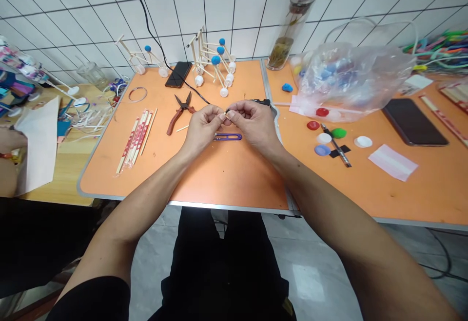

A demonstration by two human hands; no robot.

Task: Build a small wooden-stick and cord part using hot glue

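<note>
1. Black-tipped slender stick [226,111]: held in the gap between the two hands, above the bench, pinched at the fingertips. It is too small to show finer detail.
2. Left hand [204,128]: fingers [216,115] closed and curled inward, gripping the stick from the left side.
3. Right hand [254,123]: fingers [237,111] closed, gripping the stick from the right side. The fingertips of both hands nearly touch around it.
4. Directly below the hands: a purple oblong clip [227,137] lies flat on the orange bench [226,179]. A loose wooden toothpick [182,128] lies left of the left hand.
5. Left of the hands: red-handled pliers [181,111] rest with the jaws parted. Further left lie wrapped wooden chopsticks [133,141] and a thin wire ring [137,94].
6. Behind the hands: two stick models with blue balls and white caps [215,63] stand on the bench, beside a black phone [178,74].
7. Right of the hands: a clear plastic bag [351,82] holds blue items. Red, green, white and blue bottle caps [323,138] lie around a craft knife [335,145].
8. Far left, at a separate wooden table [73,184]: another person's hand [10,141] appears beside a sheet of white paper [36,145].
</note>
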